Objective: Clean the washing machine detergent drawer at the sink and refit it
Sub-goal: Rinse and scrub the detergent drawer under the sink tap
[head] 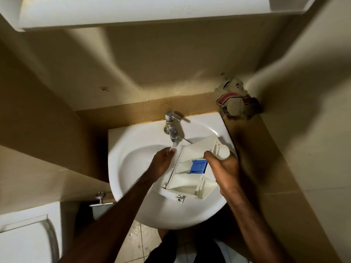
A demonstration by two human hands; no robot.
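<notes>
Detergent drawer point(191, 168): white plastic, blue insert point(198, 166), held tilted over the sink point(133, 186) bowl, under the tap point(171, 128).
Right hand point(224, 171): grasps the drawer's right side, thumb over its top.
Left hand point(161, 164): at the drawer's left edge beneath the spout, fingers seemingly pinching the rim; blurred.
Crumpled cloth point(235, 99): on the ledge, right rear corner.
Toilet point(24, 234): lower left.

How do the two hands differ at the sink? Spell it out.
The left hand is at the drawer's front panel under the tap's stream; the right hand grips its far side, clear of the water. Left lies lower in the basin, right higher. Both are on the drawer.
</notes>
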